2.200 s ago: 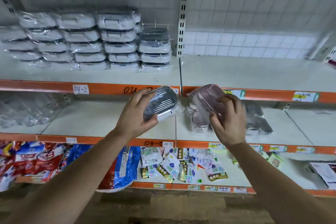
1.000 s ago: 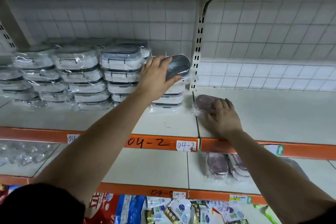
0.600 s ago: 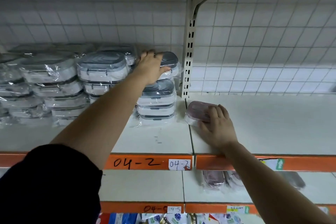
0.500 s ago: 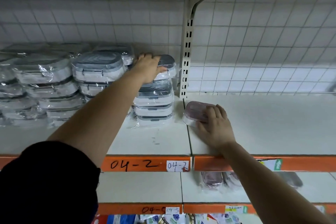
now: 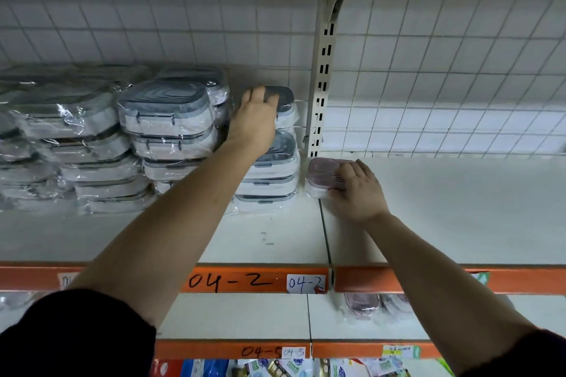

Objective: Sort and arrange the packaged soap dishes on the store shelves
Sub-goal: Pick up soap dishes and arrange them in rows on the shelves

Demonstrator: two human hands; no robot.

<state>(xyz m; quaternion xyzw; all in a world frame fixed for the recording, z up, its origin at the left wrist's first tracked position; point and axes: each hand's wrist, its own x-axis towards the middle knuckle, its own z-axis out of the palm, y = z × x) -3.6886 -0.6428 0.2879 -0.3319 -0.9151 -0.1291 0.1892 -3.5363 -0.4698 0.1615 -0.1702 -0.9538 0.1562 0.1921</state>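
On the upper shelf (image 5: 275,239), several stacks of wrapped grey-and-white soap dishes (image 5: 165,119) fill the left bay. My left hand (image 5: 255,119) rests on a grey soap dish (image 5: 283,102) that sits on top of the rightmost stack (image 5: 272,174), fingers curled over its lid. Right of the upright post, a pink soap dish (image 5: 323,174) lies flat on the shelf at the left end of the right bay. My right hand (image 5: 356,190) lies on it, fingers over its lid and right side.
A slotted white upright post (image 5: 321,79) divides the two bays, with a wire grid back panel (image 5: 444,70) behind. More pink wrapped dishes (image 5: 363,304) lie on the lower shelf. Orange shelf edges (image 5: 232,280) carry 04-2 labels. Colourful packets (image 5: 275,369) sit on the bottom shelf.
Both hands rose from the lower shelf to the upper one. The grey dish went onto the rightmost stack and the pink dish onto the right bay; both hands still rest on them.
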